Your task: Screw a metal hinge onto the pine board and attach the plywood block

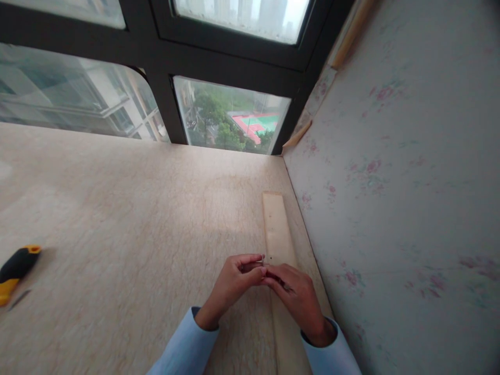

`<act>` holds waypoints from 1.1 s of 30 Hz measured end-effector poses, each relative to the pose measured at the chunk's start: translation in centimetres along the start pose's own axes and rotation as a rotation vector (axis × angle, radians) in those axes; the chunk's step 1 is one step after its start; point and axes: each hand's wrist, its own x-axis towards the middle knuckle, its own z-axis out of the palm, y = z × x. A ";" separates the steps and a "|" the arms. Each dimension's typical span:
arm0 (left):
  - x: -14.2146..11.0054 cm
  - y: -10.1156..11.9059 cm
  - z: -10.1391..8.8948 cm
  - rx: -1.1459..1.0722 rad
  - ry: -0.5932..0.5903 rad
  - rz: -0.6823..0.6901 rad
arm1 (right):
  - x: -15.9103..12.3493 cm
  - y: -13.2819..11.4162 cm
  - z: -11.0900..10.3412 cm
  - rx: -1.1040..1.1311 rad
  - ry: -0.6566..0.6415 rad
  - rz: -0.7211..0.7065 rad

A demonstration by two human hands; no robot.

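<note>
Pinching a pin (263, 260), thin and metallic, perhaps a screw, between fingertips of left hand (234, 278). Holding right hand (295, 291) at the same spot, fingertips drawn together and meeting the left ones; cannot tell if gripping the pin too, or only touching beside it. Working with the pin just above a long board (278, 224), laid flat on the ledge (136, 234) near the wall (390, 208); in the board, just beyond the fingertips, a small dark hole (271, 258). Judging by this pose, probably turning or adjusting the pin between both hands. For any next move, probably needing a steady pinch, a clear view of the pin's end, and care not to drop it. Well apart at left, a yellow and black handle (19, 265), with a dark sliver (19, 300) just beside, too blurred to name.
</note>
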 end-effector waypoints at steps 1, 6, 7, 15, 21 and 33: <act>0.0 -0.1 -0.1 0.000 -0.020 0.002 | 0.0 0.0 0.0 0.017 0.013 0.015; 0.1 -0.7 -0.9 0.002 -0.066 -0.041 | -0.3 0.5 0.4 0.061 0.045 0.054; 0.2 -0.9 -1.2 0.003 -0.066 -0.057 | -0.4 0.7 0.5 0.063 0.041 0.047; 0.1 -0.6 -2.0 0.027 -0.216 -0.063 | -0.8 1.6 0.7 0.084 -0.045 0.003; -0.2 0.1 -1.9 0.047 -0.186 -0.047 | -0.5 1.3 0.0 0.115 -0.071 0.016; 0.2 -0.8 -2.5 0.018 -0.169 -0.042 | -0.5 0.9 -0.2 0.103 -0.067 0.061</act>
